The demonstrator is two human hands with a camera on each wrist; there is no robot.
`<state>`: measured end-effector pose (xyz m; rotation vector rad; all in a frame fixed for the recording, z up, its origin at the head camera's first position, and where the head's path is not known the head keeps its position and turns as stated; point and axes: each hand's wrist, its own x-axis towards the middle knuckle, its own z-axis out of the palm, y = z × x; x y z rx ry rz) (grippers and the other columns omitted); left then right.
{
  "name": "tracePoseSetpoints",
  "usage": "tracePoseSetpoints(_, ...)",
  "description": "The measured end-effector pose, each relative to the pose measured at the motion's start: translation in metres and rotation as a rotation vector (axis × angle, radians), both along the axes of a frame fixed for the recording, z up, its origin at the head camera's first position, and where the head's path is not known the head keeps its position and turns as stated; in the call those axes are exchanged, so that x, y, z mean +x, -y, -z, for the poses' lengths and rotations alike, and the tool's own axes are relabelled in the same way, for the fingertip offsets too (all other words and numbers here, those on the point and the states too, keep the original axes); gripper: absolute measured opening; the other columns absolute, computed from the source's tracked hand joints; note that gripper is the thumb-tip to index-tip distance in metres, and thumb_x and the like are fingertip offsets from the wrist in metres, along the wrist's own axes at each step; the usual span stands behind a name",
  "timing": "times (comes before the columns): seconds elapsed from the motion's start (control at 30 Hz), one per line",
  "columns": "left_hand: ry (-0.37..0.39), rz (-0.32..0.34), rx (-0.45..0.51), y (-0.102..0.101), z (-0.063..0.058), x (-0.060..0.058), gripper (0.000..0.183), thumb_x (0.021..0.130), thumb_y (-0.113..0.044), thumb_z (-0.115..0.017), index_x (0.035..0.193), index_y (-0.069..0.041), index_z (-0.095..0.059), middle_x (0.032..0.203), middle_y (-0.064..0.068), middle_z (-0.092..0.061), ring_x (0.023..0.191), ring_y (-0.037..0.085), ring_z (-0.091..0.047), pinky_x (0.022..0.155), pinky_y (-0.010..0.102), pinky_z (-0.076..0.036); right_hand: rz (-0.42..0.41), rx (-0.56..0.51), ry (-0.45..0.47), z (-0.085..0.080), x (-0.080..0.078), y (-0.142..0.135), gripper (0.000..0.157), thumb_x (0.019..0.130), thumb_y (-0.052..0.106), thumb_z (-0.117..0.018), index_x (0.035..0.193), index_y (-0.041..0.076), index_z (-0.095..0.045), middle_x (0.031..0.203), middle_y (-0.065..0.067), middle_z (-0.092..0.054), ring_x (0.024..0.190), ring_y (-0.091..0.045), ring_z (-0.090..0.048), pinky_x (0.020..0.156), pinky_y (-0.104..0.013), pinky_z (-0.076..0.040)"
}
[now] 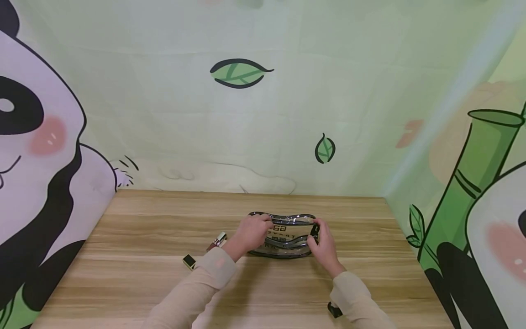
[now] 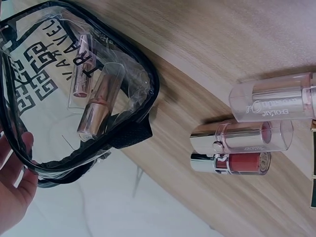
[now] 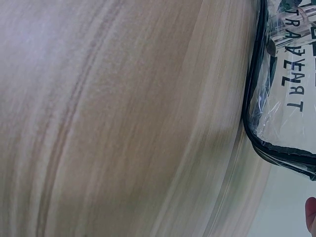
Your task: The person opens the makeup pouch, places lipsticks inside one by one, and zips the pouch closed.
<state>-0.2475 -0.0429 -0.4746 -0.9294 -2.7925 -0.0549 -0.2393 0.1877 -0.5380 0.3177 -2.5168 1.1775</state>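
A gold-edged case (image 1: 189, 262) and lip tubes (image 1: 217, 241) lie toward eight o'clock of the left hand (image 1: 254, 232). Its curled fingers grip the ten o'clock rim of a clear, black-piped, lettered pouch (image 1: 286, 233) on the table (image 1: 160, 219), two lipsticks (image 2: 100, 101) inside. The right hand (image 1: 324, 244) pinches the three o'clock end.

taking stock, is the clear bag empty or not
Not empty: the clear bag holds at least two lipstick tubes, visible through its plastic from the left wrist.
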Motion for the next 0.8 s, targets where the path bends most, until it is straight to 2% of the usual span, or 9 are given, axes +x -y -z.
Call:
tracePoseSetpoints(0.3,0.017,0.045,0.152,0.009,0.001,0.001,0.021,0.082,-0.008,-0.054,0.096,-0.016,-0.067,0.102,-0.002,-0.062,0.090,0.015,-0.060,0.072,0.027,-0.051,-0.003,0.001,-0.016,0.000,0.000,0.000,0.048,0.074,0.007,-0.049,0.120,-0.002,-0.040,0.120,-0.021,-0.047,0.111,-0.034,-0.045,0.093,-0.050,-0.038)
tracePoseSetpoints(0.43,-0.029,0.073,0.237,0.016,0.002,-0.001,0.020,0.080,-0.006,-0.055,0.094,-0.014,-0.067,0.097,-0.002,-0.064,0.090,0.014,-0.060,0.077,0.027,-0.050,-0.006,-0.003,-0.001,0.000,0.000,0.000,0.048,0.075,0.007,-0.049,0.121,-0.001,-0.039,0.121,-0.020,-0.046,0.112,-0.034,-0.045,0.093,-0.050,-0.037)
tracePoseSetpoints(0.63,-0.112,0.060,0.358,0.031,0.004,-0.003,0.021,0.078,-0.003,-0.057,0.094,-0.012,-0.066,0.095,0.000,-0.064,0.090,0.015,-0.060,0.078,0.028,-0.049,-0.007,-0.002,0.010,0.000,0.000,0.000,0.048,0.076,0.007,-0.049,0.122,-0.001,-0.039,0.122,-0.020,-0.046,0.113,-0.034,-0.044,0.094,-0.050,-0.037)
tracePoseSetpoints(0.8,-0.146,0.046,0.393,0.046,0.005,-0.002,0.023,0.075,-0.003,-0.060,0.097,-0.010,-0.066,0.097,0.003,-0.064,0.091,0.018,-0.060,0.079,0.031,-0.050,-0.011,-0.011,0.011,-0.001,0.001,0.000,0.048,0.076,0.006,-0.049,0.122,-0.001,-0.039,0.123,-0.020,-0.045,0.114,-0.034,-0.043,0.095,-0.050,-0.036)
